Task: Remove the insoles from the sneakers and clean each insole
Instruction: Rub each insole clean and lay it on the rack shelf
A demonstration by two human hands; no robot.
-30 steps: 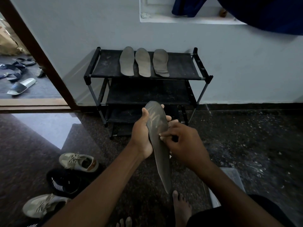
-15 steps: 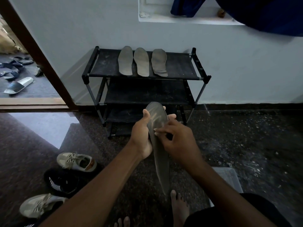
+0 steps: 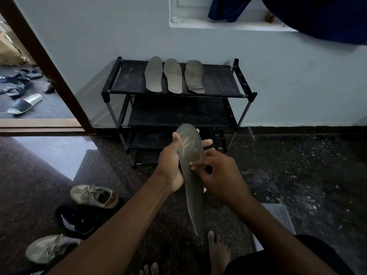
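Head view, the only one given. Gripping the held insole (image 3: 193, 195) near its toe end w/ the left hand (image 3: 170, 165): thumb over the front face, fingertips showing past the far edge. Held approx. upright above the floor (image 3: 297, 175), in front of the rack (image 3: 129, 80), heel end pointing down toward a bare foot (image 3: 218, 251). Working at the insole's middle w/ the right hand (image 3: 222, 177): fingers curled, thumb tip on the face, prob. a pinch across the near edge. Can't tell re any cloth or wipe under that palm. Pale smears on the toe part, so prob. not clean yet.

Top shelf of rack: three insoles (image 3: 173, 75) side by side, toes to the wall, approx. mid-shelf, clear of both side rails. Floor, lower left: two beige sneakers (image 3: 95, 196) w/ a black sneaker (image 3: 77, 219) btw them, close together. Another striped shoe at the bottom-left edge, mostly cut off. Clear box (image 3: 278, 217) on the floor by the right forearm.

Progress, as a guess: four insoles out, counting the one in hand. Can't see inside the black pair, so removal maybe not complete. Cleaning of the fourth under way. Left to do: finish this one, then set it on the free right end of the top shelf. Cleanliness of the shelved three: can't tell at this res.
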